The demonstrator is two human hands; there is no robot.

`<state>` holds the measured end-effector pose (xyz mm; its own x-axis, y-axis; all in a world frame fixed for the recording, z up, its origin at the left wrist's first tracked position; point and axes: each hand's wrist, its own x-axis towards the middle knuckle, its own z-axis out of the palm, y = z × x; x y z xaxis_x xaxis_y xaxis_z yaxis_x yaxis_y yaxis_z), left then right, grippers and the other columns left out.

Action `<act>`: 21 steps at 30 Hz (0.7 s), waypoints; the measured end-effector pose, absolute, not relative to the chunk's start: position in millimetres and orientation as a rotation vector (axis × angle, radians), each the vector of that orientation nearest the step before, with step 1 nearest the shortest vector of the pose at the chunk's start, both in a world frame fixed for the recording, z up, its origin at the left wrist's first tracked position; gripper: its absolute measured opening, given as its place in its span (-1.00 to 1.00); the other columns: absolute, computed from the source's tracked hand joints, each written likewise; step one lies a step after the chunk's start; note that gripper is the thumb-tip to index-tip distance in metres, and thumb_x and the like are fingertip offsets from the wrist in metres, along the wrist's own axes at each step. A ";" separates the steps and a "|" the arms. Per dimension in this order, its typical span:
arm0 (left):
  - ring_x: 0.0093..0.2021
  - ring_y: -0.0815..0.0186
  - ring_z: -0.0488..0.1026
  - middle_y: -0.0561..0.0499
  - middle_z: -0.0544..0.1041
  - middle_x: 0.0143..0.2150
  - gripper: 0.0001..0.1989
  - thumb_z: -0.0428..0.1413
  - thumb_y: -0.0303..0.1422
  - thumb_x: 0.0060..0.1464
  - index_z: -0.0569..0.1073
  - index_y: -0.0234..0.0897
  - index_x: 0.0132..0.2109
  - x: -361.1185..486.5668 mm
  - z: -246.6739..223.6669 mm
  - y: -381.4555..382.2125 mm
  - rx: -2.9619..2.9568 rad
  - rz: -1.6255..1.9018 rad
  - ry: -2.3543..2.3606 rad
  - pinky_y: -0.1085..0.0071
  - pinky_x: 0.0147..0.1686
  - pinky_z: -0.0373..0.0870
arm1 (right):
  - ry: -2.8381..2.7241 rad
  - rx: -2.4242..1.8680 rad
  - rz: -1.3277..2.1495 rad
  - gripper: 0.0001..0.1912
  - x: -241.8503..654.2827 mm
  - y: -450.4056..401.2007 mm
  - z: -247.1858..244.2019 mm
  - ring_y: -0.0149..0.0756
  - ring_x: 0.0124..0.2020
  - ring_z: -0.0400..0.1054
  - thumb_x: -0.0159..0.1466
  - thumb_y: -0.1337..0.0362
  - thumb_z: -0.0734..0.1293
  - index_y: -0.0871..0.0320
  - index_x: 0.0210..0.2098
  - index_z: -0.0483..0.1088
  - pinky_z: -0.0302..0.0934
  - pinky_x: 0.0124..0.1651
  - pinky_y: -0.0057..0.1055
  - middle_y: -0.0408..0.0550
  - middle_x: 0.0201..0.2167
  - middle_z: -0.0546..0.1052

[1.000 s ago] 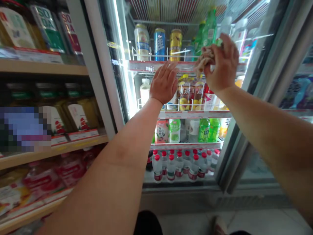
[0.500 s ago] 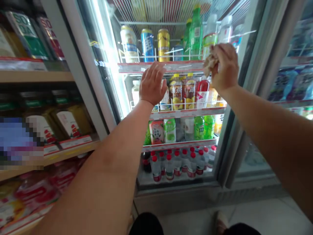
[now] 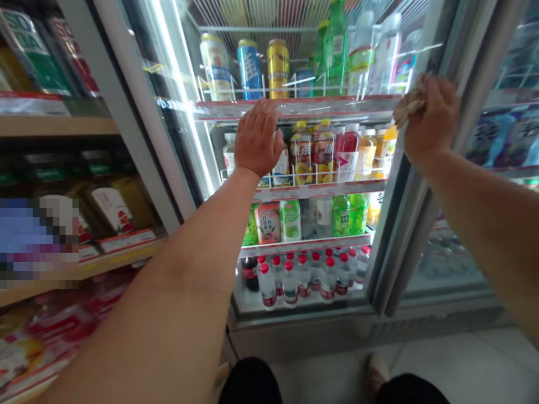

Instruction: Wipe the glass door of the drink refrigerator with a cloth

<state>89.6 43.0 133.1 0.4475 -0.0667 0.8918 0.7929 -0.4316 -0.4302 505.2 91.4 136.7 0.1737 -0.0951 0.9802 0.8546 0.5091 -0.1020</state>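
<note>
A closed glass door (image 3: 307, 221) of a lit drinks fridge stands in front of me. My left hand (image 3: 257, 137) lies with its palm toward the glass, fingers stretched out, at the height of the second shelf; it holds nothing. At the upper right, my right hand (image 3: 435, 115) grips a crumpled brownish cloth (image 3: 410, 106) near the door's right metal frame (image 3: 425, 207). The cloth appears to be against the glass, though its far side is hidden by the fingers.
Behind the glass are cans (image 3: 250, 67), green bottles (image 3: 337, 50), tea bottles (image 3: 301, 154) and red-capped water bottles (image 3: 290, 283). A shelf unit (image 3: 59, 126) with bottles stands at left. Another fridge door (image 3: 501, 151) adjoins at right. My feet are on the tiled floor (image 3: 328, 373).
My right hand has moved right with the cloth, from the bottles on the upper shelf to the door's right frame. My left hand stays nearly in place.
</note>
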 end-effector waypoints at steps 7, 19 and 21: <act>0.52 0.15 0.04 0.01 0.28 0.45 -0.54 -0.14 -0.29 0.34 0.29 -0.02 0.32 89.8 133.6 42.3 -1.783 -1.151 -0.635 -0.11 0.45 0.03 | -1.169 -1.170 -0.688 -0.36 496.3 77.4 138.2 0.07 0.23 0.27 0.21 0.45 0.23 0.26 0.29 0.38 0.04 0.26 0.04 0.31 0.19 0.46; 0.56 0.14 -0.13 0.10 0.20 0.49 -0.53 -0.12 -0.18 0.34 0.32 -0.04 0.32 86.8 135.1 47.7 -1.982 -1.233 -0.620 -0.16 0.52 -0.14 | -1.221 -0.786 -0.762 -0.46 432.4 79.9 133.7 0.02 0.10 0.24 0.35 0.43 0.16 0.19 0.28 0.41 0.01 0.27 0.02 0.23 0.10 0.50; 0.56 0.17 -0.15 0.15 0.21 0.48 -0.52 -0.11 -0.18 0.32 0.31 0.02 0.33 86.2 134.8 47.4 -2.007 -1.252 -0.595 -0.13 0.54 -0.15 | -1.187 -0.758 -0.729 -0.49 428.6 87.6 147.9 0.04 0.10 0.21 0.35 0.42 0.16 0.17 0.25 0.43 0.02 0.26 0.05 0.23 0.11 0.49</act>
